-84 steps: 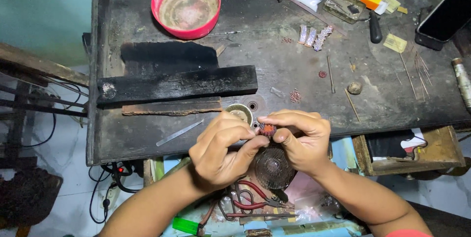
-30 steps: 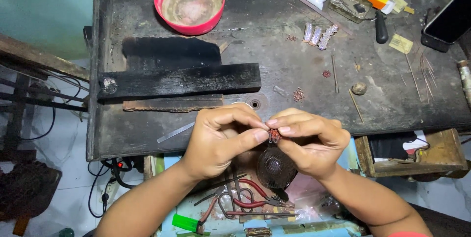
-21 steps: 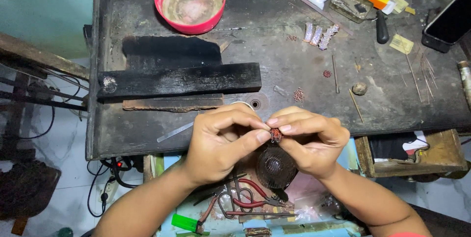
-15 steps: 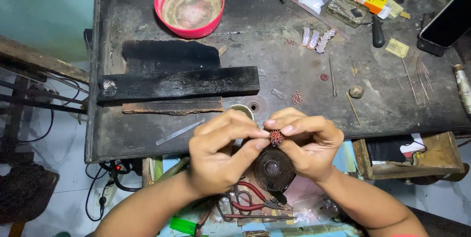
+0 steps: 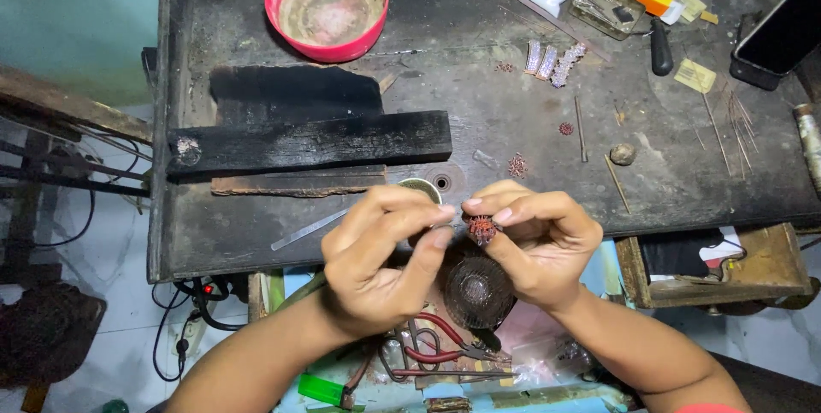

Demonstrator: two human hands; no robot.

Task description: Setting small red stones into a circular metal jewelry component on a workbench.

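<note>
My right hand [image 5: 537,246] pinches a small reddish, spiky ornament [image 5: 481,227] between thumb and fingertips, just in front of the dark workbench's [image 5: 513,122] near edge. My left hand [image 5: 376,259] is curled beside it, thumb and fingers pinched together right at the ornament's left side; whatever it holds is too small to see. Below both hands sits a round dark ribbed disc [image 5: 475,292].
On the bench lie a charred black wooden block [image 5: 308,141], a red bowl [image 5: 327,2], small jewelled strips [image 5: 552,61], a flat metal strip [image 5: 310,228], thin wires [image 5: 735,126] and a phone [image 5: 782,28]. Red-handled pliers [image 5: 436,346] and a green lighter [image 5: 323,389] lie below. A wooden drawer [image 5: 727,268] stands at right.
Both hands have stayed pinched around the ornament at the bench's edge, shifting only slightly. The left fingers have worked at its side.
</note>
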